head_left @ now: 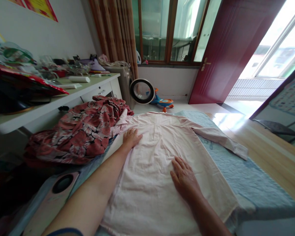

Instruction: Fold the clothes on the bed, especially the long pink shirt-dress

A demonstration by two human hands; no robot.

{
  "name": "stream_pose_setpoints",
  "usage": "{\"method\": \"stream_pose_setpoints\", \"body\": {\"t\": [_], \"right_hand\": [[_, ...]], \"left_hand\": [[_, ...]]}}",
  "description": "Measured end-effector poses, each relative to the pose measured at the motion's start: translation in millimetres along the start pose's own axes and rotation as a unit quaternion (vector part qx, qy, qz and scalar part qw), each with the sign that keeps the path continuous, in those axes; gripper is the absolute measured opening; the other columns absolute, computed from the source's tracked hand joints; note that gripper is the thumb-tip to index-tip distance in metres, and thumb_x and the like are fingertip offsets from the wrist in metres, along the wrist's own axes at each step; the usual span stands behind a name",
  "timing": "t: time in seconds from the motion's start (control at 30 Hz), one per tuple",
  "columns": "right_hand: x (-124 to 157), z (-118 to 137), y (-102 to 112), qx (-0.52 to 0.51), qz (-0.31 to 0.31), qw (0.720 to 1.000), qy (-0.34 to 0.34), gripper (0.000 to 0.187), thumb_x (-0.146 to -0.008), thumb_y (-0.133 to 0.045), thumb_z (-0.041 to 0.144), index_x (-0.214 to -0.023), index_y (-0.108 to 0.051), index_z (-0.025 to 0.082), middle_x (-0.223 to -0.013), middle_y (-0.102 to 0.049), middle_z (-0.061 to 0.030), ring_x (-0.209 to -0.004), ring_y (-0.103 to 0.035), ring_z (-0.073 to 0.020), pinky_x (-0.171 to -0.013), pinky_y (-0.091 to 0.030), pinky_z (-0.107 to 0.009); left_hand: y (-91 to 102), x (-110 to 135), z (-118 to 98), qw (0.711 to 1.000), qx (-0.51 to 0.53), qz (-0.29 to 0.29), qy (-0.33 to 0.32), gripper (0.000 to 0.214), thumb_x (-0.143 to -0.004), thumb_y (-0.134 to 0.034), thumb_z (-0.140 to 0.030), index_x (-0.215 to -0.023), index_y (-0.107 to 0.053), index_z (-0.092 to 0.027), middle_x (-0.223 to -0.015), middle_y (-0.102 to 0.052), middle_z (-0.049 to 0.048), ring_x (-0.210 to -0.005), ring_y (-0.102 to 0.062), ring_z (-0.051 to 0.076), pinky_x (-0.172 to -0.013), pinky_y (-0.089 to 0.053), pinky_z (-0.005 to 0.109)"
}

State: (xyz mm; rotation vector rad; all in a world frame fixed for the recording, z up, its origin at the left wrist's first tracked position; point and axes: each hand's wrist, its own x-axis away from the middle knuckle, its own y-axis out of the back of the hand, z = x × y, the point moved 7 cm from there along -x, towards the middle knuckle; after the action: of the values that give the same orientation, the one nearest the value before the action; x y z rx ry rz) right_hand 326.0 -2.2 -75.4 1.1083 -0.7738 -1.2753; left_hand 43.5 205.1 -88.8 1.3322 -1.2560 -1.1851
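Observation:
A pale pink long-sleeved shirt (154, 170) lies spread on a light blue quilted pad (248, 183), its collar at the far end. One sleeve stretches out to the right; the left one lies bunched beside a heap of red floral cloth (86, 131). My left hand (132, 138) rests on the shirt's upper left part, fingers extended and holding nothing. Palm down, my right hand (183, 173) lies on the shirt right of its middle, fingers stretched out. Light creases run across the fabric around both hands.
A cluttered desk (93, 87) runs along the left wall. Behind it stands a washing machine with its round door (142, 91) swung out, near a blue and orange ride-on toy (162, 101). A dark red door (226, 49) stands open at the right, with a dark chair (277, 127) nearby.

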Motion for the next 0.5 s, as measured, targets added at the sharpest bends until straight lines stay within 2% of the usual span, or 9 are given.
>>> {"method": "stream_pose_setpoints", "body": {"t": [0.1,0.27,0.33,0.43,0.5], "right_hand": [[-0.1,-1.2,-0.8,-0.004,0.001,1.0,-0.004,0.048,-0.092,-0.045,0.035,-0.137,-0.054,0.019,-0.15,-0.045,-0.0084,-0.14,-0.034,-0.025,-0.116,-0.027,-0.042],[-0.2,-1.7,-0.5,-0.009,0.001,1.0,-0.006,0.048,-0.092,-0.046,0.035,-0.136,-0.055,0.018,-0.149,-0.045,-0.0082,-0.14,-0.034,-0.0253,-0.116,-0.027,-0.043],[-0.1,-2.0,-0.4,-0.012,0.0,1.0,-0.006,0.048,-0.092,-0.047,0.034,-0.136,-0.055,0.019,-0.149,-0.046,-0.0081,-0.14,-0.035,-0.0255,-0.116,-0.029,-0.043],[0.0,-2.4,0.6,-0.015,-0.006,1.0,-0.005,0.048,-0.091,-0.048,0.034,-0.136,-0.055,0.021,-0.149,-0.046,-0.0078,-0.14,-0.035,-0.0257,-0.116,-0.029,-0.044],[0.0,-2.3,1.3,-0.016,-0.006,1.0,-0.005,0.048,-0.09,-0.049,0.034,-0.136,-0.056,0.021,-0.149,-0.046,-0.0076,-0.14,-0.035,-0.026,-0.116,-0.029,-0.044]], "left_hand": [[0.9,-9.7,10.0,1.0,0.005,-0.008,0.024,0.063,-0.094,-0.032,-0.058,-0.145,-0.041,-0.021,-0.153,-0.038,0.012,-0.141,-0.033,0.028,-0.113,-0.028,0.047],[8.0,-22.1,14.7,0.998,-0.006,-0.041,0.046,0.048,-0.094,-0.034,-0.044,-0.133,-0.053,-0.022,-0.139,-0.055,0.012,-0.128,-0.048,0.03,-0.103,-0.039,0.049],[9.5,-27.3,9.1,0.998,-0.011,-0.046,0.033,0.044,-0.093,-0.039,-0.038,-0.129,-0.056,-0.021,-0.137,-0.056,0.0128,-0.126,-0.05,0.031,-0.103,-0.039,0.048],[9.4,-37.0,-2.1,0.999,-0.009,-0.042,-0.014,0.044,-0.09,-0.042,-0.028,-0.132,-0.054,-0.02,-0.144,-0.051,0.0098,-0.132,-0.046,0.024,-0.108,-0.036,0.036],[7.8,-43.8,-4.5,0.999,-0.006,-0.033,-0.033,0.047,-0.09,-0.043,-0.027,-0.135,-0.052,-0.019,-0.145,-0.05,0.009,-0.133,-0.046,0.022,-0.108,-0.035,0.033]]}}
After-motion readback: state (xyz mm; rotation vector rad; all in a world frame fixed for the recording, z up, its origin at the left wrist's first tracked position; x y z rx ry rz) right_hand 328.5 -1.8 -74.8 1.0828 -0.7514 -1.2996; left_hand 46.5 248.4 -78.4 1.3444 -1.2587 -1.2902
